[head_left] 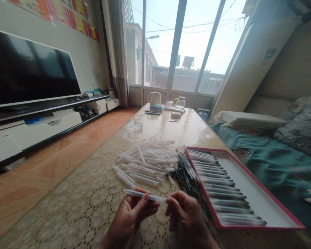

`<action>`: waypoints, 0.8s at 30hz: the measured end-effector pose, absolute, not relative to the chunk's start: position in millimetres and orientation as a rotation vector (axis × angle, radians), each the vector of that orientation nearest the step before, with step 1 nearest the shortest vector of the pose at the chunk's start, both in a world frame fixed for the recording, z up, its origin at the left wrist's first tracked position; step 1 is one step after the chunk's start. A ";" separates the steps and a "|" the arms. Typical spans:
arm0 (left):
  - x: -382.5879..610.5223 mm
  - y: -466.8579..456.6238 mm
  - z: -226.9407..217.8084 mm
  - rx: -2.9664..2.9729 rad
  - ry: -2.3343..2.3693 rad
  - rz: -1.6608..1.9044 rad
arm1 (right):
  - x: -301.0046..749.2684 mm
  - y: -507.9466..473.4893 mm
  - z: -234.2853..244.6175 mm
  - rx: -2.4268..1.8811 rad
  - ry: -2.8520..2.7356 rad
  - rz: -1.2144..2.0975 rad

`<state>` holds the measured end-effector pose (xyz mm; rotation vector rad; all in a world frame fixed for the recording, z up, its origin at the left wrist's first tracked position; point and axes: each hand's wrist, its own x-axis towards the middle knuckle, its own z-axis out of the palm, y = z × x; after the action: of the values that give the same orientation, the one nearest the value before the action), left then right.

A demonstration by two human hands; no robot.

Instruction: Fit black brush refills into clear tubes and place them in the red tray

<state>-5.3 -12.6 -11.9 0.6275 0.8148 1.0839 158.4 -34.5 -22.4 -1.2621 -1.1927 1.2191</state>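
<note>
A slim, whitish pen barrel (131, 192) lies level between my hands, close above the table. My left hand (134, 210) is closed around its middle, the thumb pressed along it. At its right end, my right hand (186, 211) pinches with thumb and fingertips; whether a smaller part is also in that pinch is hidden. Beyond my hands lies a loose pile of clear-white pen barrels (145, 162). Right of the pile is a bundle of thin dark pen refills (188, 173). Rows of pens (223, 183) with dark ends fill the left side of a red-edged box (261, 186).
The long table (75, 207) has a lacy patterned cover. Farther along it stand a drinking glass (138, 122), a kettle (154, 99) and a glass jug (180, 102). A sofa (269, 152) runs along the right; a television (33, 69) stands left.
</note>
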 end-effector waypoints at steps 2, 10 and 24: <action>-5.5 -12.4 -10.9 0.632 0.820 1.088 | 161.9 -34.3 -23.2 -1.256 -1.278 1.184; -5.8 -12.9 -7.4 0.618 0.848 1.085 | 168.0 -36.6 -23.1 -1.296 -1.554 1.045; -5.5 -12.6 -13.9 0.643 0.834 1.071 | 170.1 -34.1 -22.1 -1.381 -1.760 0.784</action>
<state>-5.5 -12.6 -13.9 0.6432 0.8337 1.0709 170.1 -34.1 -22.1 -1.3811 -1.7604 0.7839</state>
